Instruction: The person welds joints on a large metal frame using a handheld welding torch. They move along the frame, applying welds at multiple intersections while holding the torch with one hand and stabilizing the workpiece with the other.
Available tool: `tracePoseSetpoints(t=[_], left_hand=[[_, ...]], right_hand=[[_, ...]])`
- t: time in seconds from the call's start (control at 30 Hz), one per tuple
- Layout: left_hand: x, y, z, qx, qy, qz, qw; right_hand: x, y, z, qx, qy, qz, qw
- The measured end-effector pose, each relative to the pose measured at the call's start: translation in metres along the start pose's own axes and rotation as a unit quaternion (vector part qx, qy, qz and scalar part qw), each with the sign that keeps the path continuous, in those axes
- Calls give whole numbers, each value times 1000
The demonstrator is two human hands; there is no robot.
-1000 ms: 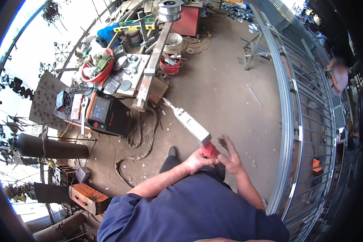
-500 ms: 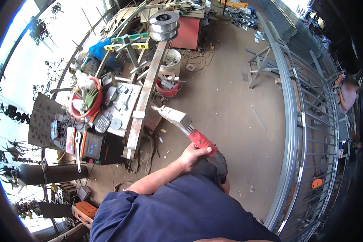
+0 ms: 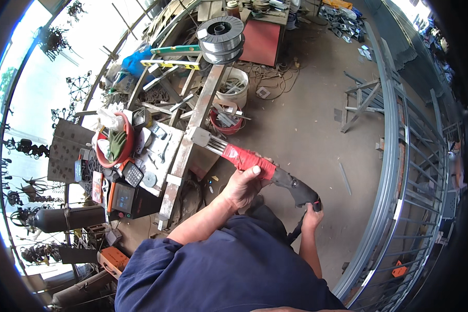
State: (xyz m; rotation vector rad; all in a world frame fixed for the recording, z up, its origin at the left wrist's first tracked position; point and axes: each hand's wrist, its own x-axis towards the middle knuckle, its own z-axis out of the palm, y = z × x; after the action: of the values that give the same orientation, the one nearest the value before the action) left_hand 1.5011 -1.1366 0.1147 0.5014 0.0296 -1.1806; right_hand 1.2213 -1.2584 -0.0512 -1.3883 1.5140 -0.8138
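A long torch-like hand tool (image 3: 252, 164) runs across in front of my body. It has a blocky pale metal head, bare rods behind it, a red-wrapped barrel and a curved black grip; its exact kind does not show. My left hand (image 3: 243, 188) is wrapped around the red barrel, thumb on top. At the grip's rear end my right hand (image 3: 312, 217) is closed on the tool, its fingers partly hidden. A dark cable (image 3: 295, 231) hangs down from that end. The head overlaps a long pale beam (image 3: 185, 151) in view; whether they touch I cannot tell.
A wire spool (image 3: 221, 39) sits on the beam's far end, near two spirit levels (image 3: 171, 64). Left are a red basin (image 3: 125, 151) with gloves and a machine with a screen (image 3: 132, 200). Buckets (image 3: 234, 86) stand beyond the beam. Metal railings (image 3: 416, 192) line the right.
The tool has swung up and leftward at its head, and its black grip has come into fuller view. My right hand, mostly hidden before, now shows at the rear end.
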Motion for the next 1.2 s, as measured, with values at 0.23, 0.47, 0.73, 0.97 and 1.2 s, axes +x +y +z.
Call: tracePoseSetpoints(t=[0.23, 0.47, 0.73, 0.97, 1.2], left_hand=[[78, 78, -5, -20, 21, 32, 999], [165, 192, -13, 13, 2, 38, 999], [236, 341, -22, 10, 7, 144, 990], [280, 474, -56, -37, 10, 219, 975], [340, 533, -107, 44, 216, 204, 954]], right_hand=[[85, -45, 88, -32, 23, -11, 999], [117, -134, 203, -22, 46, -27, 998], [156, -263, 335, -75, -20, -149, 986], [149, -310, 469, -104, -126, -190, 968], [117, -247, 524, -156, -401, -142, 891]])
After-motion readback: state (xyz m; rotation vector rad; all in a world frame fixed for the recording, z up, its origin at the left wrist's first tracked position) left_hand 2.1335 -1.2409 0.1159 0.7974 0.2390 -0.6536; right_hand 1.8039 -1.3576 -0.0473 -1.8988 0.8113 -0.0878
